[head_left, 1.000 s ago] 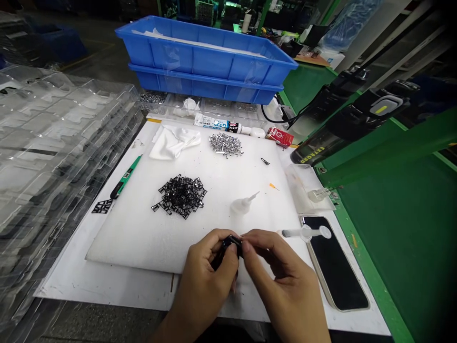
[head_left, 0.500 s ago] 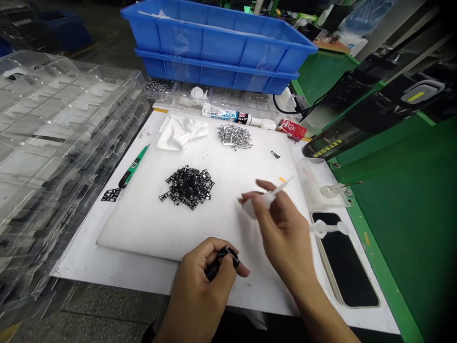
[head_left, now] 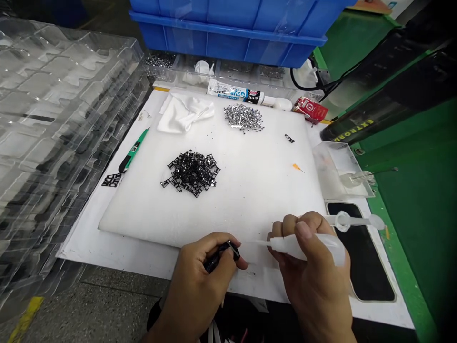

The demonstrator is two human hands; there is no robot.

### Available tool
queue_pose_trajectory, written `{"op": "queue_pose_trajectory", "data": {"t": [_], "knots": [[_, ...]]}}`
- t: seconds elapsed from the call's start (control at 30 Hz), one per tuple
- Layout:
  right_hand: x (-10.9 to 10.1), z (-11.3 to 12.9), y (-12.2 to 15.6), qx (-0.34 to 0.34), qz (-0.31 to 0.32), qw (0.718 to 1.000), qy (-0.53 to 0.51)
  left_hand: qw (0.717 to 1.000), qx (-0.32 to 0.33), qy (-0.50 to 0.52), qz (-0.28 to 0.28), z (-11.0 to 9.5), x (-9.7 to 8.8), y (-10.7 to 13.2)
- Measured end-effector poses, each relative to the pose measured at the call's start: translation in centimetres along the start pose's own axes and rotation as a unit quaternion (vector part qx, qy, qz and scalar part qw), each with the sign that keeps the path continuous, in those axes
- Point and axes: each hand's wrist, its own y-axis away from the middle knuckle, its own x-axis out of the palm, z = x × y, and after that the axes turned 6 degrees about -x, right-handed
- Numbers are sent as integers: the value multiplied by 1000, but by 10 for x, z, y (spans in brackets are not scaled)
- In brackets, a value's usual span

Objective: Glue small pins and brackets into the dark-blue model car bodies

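White foam pad (head_left: 257, 205) covers the bench, its six o'clock edge under both hands, held just apart: left hand (head_left: 202, 281) pinches a small black frame (head_left: 228, 251); right hand (head_left: 314, 276) grips a white needle-nosed squeeze bottle (head_left: 303, 247), tip aimed at it. Loose black frames (head_left: 193, 174) lie heaped toward eleven o'clock.

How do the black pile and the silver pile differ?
The black pile has larger, frame-shaped pieces; the silver pile has smaller, slender ones. The black pile also lies nearer the front of the foam sheet, the silver farther back. Both are loose heaps.
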Motion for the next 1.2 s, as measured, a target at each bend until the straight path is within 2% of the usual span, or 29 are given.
{"op": "queue_pose_trajectory", "data": {"t": [0.17,0.33,0.43,0.8,1.2], "knots": [[2,-8,6,-35,-29,999,-18,1000,11,-1,-28,1,4,1],[0,-10,11,-27,-50,998,16,998,31,9,-45,-1,8,3],[0,-9,11,-20,-42,999,24,998,28,7,-52,-1,8,3],[-2,-12,12,-34,-23,998,49,998,21,-18,-53,0,7,3],[-2,-12,13,-35,-35,997,61,999,22,-12,-42,0,5,2]]}}
